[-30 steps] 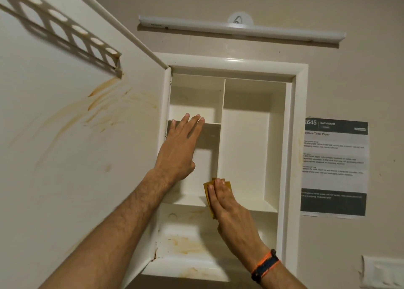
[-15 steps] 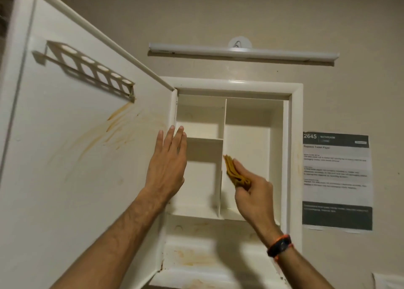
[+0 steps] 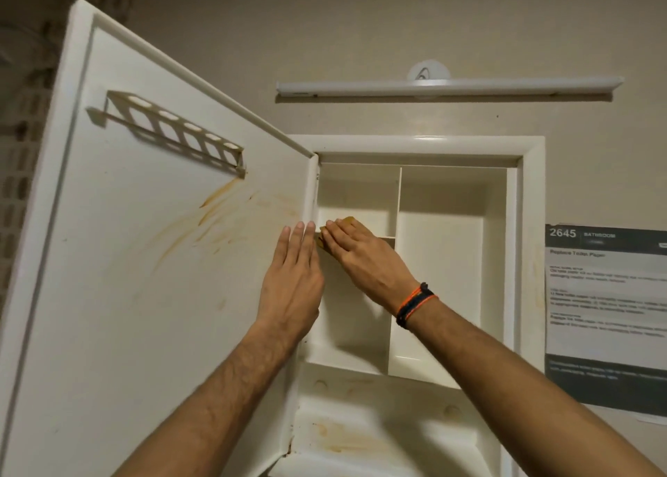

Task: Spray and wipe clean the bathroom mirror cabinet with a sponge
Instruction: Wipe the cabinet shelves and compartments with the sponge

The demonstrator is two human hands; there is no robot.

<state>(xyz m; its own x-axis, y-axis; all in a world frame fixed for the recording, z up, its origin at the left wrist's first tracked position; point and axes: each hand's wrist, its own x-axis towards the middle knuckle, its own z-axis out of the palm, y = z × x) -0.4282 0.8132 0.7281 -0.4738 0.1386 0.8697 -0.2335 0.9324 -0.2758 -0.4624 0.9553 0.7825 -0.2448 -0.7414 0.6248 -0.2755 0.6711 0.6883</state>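
The white cabinet [image 3: 415, 144] hangs on the wall with its door [image 3: 144, 260] swung open to the left; brown streaks stain the door's inner face. My left hand [image 3: 292, 281] lies flat with straight fingers against the door's hinge edge. My right hand [image 3: 364, 256] presses a yellow sponge [image 3: 349, 220] with straight fingers onto the small upper-left shelf inside; only the sponge's edges show past the fingers. Brown stains mark the bottom compartment [image 3: 353, 437].
A holder rack with round holes [image 3: 173, 133] is fixed high on the door. A white tube light [image 3: 447, 86] runs above the cabinet. A printed notice [image 3: 606, 314] is stuck on the wall at the right.
My right hand has carried the sponge from the middle divider up and left to the small shelf and now presses it flat. My left hand stays on the door's edge. The view has tilted up.
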